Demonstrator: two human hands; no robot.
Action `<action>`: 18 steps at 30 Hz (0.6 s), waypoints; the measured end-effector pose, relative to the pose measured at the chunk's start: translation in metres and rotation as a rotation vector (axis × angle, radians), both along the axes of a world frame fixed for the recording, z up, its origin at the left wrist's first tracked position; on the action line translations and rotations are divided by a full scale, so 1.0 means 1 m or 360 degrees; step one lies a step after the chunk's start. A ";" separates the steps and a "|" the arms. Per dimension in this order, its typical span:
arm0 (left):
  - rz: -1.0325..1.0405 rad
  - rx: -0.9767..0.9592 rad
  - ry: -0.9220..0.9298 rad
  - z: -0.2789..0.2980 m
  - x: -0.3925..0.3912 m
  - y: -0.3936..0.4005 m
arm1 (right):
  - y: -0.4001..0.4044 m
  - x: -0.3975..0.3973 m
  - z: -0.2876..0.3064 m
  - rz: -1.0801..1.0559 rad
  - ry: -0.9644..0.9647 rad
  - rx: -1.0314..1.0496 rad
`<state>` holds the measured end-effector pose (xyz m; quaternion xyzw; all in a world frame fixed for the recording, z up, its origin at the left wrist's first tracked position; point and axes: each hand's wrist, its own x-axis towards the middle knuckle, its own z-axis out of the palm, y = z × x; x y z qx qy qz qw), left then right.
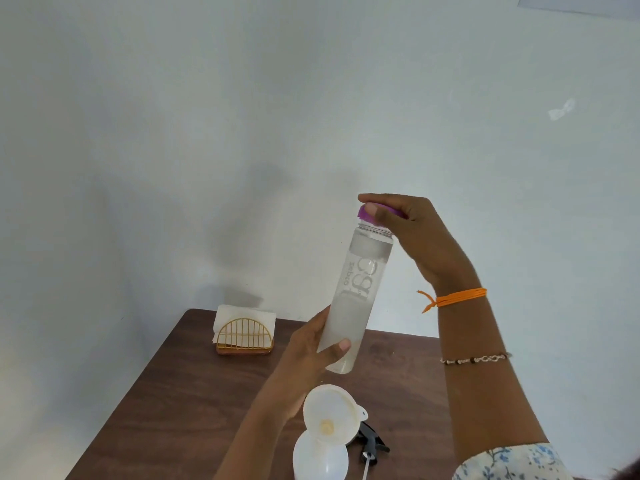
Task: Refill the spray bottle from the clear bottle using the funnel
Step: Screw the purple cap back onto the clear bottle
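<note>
- Gripping the clear bottle (356, 299) low on its body: left hand (304, 362), thumb and fingers wrapped around it, bottle held up off the table (180, 403) and leaning slightly right at the top.
- Right hand (412, 233) sits over the top, fingers curled around the purple cap (367, 213); cap is on the neck.
- Bottle is mostly full of clear liquid, printed lettering on its side.
- Funnel (332, 414) is seated in the neck of the white spray bottle (318, 459), which stands on the table just below the clear bottle.
- Black spray head (370, 441) lies on the table just right of the spray bottle, its tube trailing toward the near edge.
- Gold wire napkin holder (244, 332) with white napkins stands at the far left corner, well apart.
- Orange thread (457, 297) and a beaded bracelet (478, 358) on the right forearm.
</note>
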<state>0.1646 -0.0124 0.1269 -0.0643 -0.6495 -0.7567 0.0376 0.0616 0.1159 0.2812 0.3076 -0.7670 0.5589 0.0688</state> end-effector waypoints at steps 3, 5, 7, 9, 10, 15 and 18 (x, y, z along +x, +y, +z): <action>-0.0237 0.0212 0.0022 -0.001 0.004 -0.003 | 0.008 -0.002 0.002 0.0377 -0.0015 -0.0079; -0.0347 0.0295 0.0017 -0.004 0.004 -0.003 | 0.010 -0.004 0.001 0.0552 -0.0063 -0.0150; -0.0435 0.0392 -0.0025 -0.006 0.004 -0.004 | 0.010 -0.003 0.001 0.0688 -0.0135 -0.0246; -0.0487 0.0454 -0.0051 -0.008 0.004 -0.006 | 0.009 -0.002 -0.001 0.0775 -0.0176 -0.0331; -0.0481 0.0441 -0.0045 -0.008 0.004 -0.006 | 0.009 -0.001 -0.001 0.0803 -0.0180 -0.0358; -0.0218 0.0168 0.0018 -0.004 0.003 -0.005 | 0.009 -0.004 -0.001 0.0847 -0.0216 -0.0333; -0.0006 0.0059 0.0042 -0.005 -0.001 -0.001 | 0.006 -0.005 0.003 0.0657 -0.0186 -0.0209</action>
